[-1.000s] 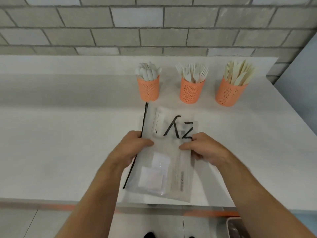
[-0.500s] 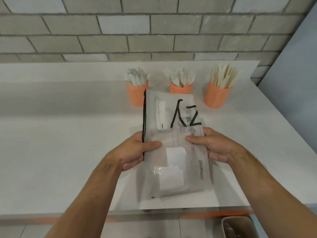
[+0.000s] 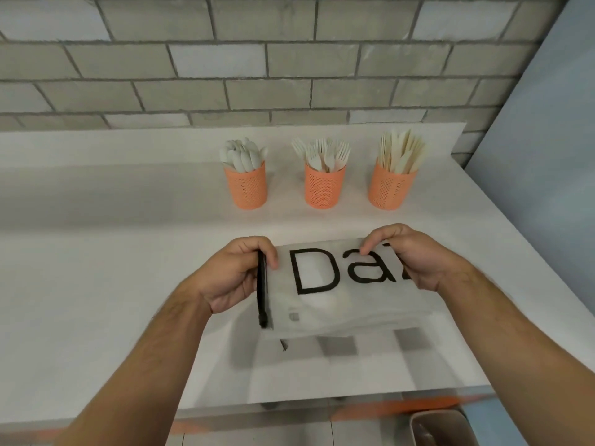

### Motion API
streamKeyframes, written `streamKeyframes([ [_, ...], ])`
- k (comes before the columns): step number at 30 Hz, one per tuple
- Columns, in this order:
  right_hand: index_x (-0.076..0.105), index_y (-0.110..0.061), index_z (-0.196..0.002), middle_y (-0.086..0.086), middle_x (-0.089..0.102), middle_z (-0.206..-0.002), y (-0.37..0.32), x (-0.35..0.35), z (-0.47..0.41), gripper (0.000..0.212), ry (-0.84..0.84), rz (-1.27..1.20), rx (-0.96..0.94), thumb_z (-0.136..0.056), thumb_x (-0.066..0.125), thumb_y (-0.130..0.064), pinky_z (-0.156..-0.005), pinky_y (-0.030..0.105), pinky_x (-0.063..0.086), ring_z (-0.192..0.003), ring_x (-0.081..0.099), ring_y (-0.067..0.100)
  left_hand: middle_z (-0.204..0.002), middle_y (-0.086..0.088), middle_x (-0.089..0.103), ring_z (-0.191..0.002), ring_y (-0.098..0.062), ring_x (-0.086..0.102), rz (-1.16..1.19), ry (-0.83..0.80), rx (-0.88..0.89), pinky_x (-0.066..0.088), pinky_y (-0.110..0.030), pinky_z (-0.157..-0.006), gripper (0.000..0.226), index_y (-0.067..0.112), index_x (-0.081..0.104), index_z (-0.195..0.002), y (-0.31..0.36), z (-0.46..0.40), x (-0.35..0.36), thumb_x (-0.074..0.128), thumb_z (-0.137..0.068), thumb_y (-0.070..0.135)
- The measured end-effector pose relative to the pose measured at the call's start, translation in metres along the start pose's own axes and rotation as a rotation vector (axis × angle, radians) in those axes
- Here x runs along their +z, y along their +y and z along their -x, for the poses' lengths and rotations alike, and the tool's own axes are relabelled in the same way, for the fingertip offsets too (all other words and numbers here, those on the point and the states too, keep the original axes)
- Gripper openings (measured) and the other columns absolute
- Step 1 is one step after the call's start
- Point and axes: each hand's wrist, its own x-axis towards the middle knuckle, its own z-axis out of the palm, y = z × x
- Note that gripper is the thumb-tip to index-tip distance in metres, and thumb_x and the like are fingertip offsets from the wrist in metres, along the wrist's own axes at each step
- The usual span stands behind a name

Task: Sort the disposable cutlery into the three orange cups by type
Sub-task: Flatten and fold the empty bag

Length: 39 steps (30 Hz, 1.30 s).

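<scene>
Grip: left hand [image 3: 236, 278] and right hand [image 3: 409, 255] pinch a clear bag [image 3: 341, 297] by its upper corners, above the surface [image 3: 96, 284]. Cutlery: sorted, upright in three orange cups [image 3: 324, 189]. Handling, judged: light, stiff, brittle; take by handles.

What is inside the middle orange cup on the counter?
The middle orange cup holds white forks, tines up, standing above the rim. Their handles, and anything else lower down, are hidden by the cup wall.
</scene>
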Motion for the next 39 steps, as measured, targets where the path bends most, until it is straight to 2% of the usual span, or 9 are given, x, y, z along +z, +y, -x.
streamKeyframes([
  [6, 0.076, -0.015, -0.055, 0.008, 0.075, -0.069, -0.008, 0.0, -0.001, 0.061, 0.041, 0.028, -0.051, -0.091, 0.04, 0.019, -0.052, 0.029, 0.059, -0.06, 0.072, 0.021, -0.078, -0.018, 0.067, -0.069, -0.026, 0.066, 0.005, -0.139, -0.021, 0.058, -0.032, -0.064, 0.022, -0.001, 0.074, -0.071, 0.012, 0.007, -0.002, 0.058, -0.079, 0.013],
  [10, 0.075, -0.024, -0.115, 0.004, 0.071, -0.125, -0.006, -0.001, -0.004, 0.03, 0.023, -0.267, -0.125, -0.09, 0.062, -0.032, -0.1, 0.045, 0.049, -0.12, 0.063, 0.03, -0.08, -0.003, 0.074, -0.071, -0.01, 0.069, -0.198, 0.048, 0.114, 0.055, -0.021, -0.062, 0.017, 0.011, 0.08, -0.079, 0.013, 0.004, 0.017, 0.071, -0.074, -0.003],
  [12, 0.058, -0.016, -0.139, 0.013, 0.055, -0.145, 0.014, 0.0, -0.005, 0.075, -0.156, -0.713, -0.124, -0.081, 0.064, -0.062, -0.116, 0.049, 0.035, -0.137, 0.049, 0.032, -0.078, -0.001, 0.075, -0.07, -0.01, 0.068, -0.084, 0.177, 0.215, 0.056, -0.02, -0.063, 0.024, 0.014, 0.08, -0.08, 0.01, -0.001, 0.023, 0.068, -0.077, -0.006],
  [14, 0.047, -0.012, -0.148, 0.013, 0.05, -0.15, 0.033, 0.011, -0.006, 0.109, -0.243, -0.852, -0.125, -0.065, 0.065, -0.08, -0.12, 0.049, 0.028, -0.14, 0.044, 0.032, -0.078, 0.0, 0.075, -0.071, -0.01, 0.067, -0.024, 0.306, 0.312, 0.057, -0.022, -0.066, 0.027, 0.018, 0.08, -0.081, 0.004, -0.006, 0.03, 0.068, -0.08, -0.007],
  [16, 0.043, -0.009, -0.149, 0.016, 0.048, -0.15, 0.039, 0.026, -0.007, 0.104, -0.239, -0.817, -0.137, -0.07, 0.069, -0.071, -0.119, 0.052, 0.028, -0.14, 0.043, 0.034, -0.082, 0.002, 0.075, -0.076, -0.012, 0.067, -0.072, 0.382, 0.398, 0.057, -0.024, -0.07, 0.032, 0.021, 0.079, -0.09, -0.004, -0.009, 0.04, 0.069, -0.082, -0.008],
  [18, 0.043, -0.007, -0.148, 0.017, 0.052, -0.146, 0.031, 0.039, -0.009, 0.069, -0.125, -0.636, -0.161, -0.091, 0.063, -0.04, -0.113, 0.054, 0.038, -0.137, 0.049, 0.034, -0.09, 0.001, 0.075, -0.083, -0.016, 0.068, -0.105, 0.388, 0.44, 0.059, -0.03, -0.073, 0.043, 0.021, 0.07, -0.11, -0.01, -0.01, 0.047, 0.068, -0.081, -0.012],
  [22, 0.06, -0.007, -0.133, 0.011, 0.072, -0.121, 0.002, 0.033, -0.006, 0.04, 0.087, -0.287, -0.178, -0.093, 0.061, -0.005, -0.085, 0.038, 0.061, -0.111, 0.07, 0.026, -0.095, -0.013, 0.076, -0.08, -0.023, 0.072, -0.021, 0.28, 0.234, 0.06, -0.039, -0.069, 0.06, 0.022, 0.049, -0.132, 0.0, -0.005, 0.041, 0.072, -0.08, 0.002],
  [26, 0.061, -0.012, -0.13, 0.01, 0.071, -0.123, -0.012, 0.024, 0.001, 0.041, -0.027, -0.047, -0.112, -0.09, 0.064, -0.004, -0.092, 0.042, 0.057, -0.114, 0.068, 0.027, -0.103, -0.016, 0.075, -0.088, -0.027, 0.074, -0.161, 0.046, 0.081, 0.06, -0.038, -0.071, 0.04, 0.015, 0.067, -0.119, 0.02, -0.007, 0.036, 0.07, -0.079, 0.016],
  [39, 0.062, -0.011, -0.129, 0.007, 0.071, -0.123, -0.022, 0.012, 0.007, 0.048, -0.084, 0.031, -0.087, -0.082, 0.067, -0.015, -0.092, 0.036, 0.058, -0.111, 0.07, 0.022, -0.104, -0.009, 0.076, -0.094, -0.026, 0.073, -0.251, 0.149, 0.158, 0.062, -0.041, -0.075, 0.023, 0.006, 0.07, -0.11, 0.028, -0.018, 0.05, 0.067, -0.088, 0.006],
])
